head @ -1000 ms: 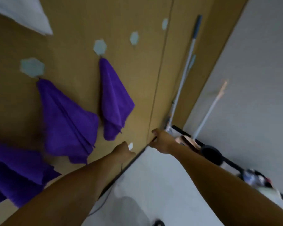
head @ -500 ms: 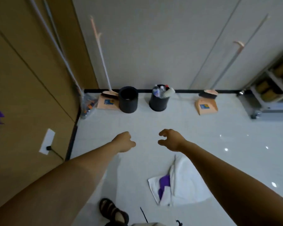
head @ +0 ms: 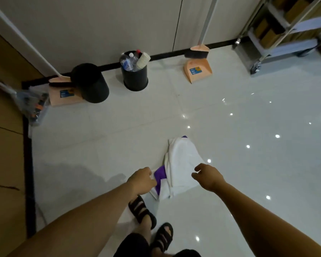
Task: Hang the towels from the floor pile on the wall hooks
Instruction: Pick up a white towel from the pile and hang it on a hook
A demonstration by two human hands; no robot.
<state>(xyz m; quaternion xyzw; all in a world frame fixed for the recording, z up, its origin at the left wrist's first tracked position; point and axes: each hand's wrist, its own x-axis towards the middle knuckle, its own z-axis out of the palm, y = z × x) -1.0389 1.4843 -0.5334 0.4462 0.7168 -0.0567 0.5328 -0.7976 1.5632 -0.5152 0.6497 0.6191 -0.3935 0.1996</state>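
Both hands reach down over the floor pile and hold nothing: the left hand (head: 141, 179) has its fingers loosely curled, its knuckles over the pile's near-left edge, and the right hand (head: 208, 177) hangs with fingers relaxed and spread above the near-right edge. Whether either touches the cloth cannot be told. Between and just beyond the hands lies the towel pile (head: 180, 164), a white towel (head: 183, 158) uppermost with a purple towel (head: 160, 174) showing beneath it beside the left hand. Below the left hand stand two black sandals (head: 142, 210). Well beyond the pile, against the wall, stand two black bins (head: 135, 76) and a peach dustpan (head: 197, 70).
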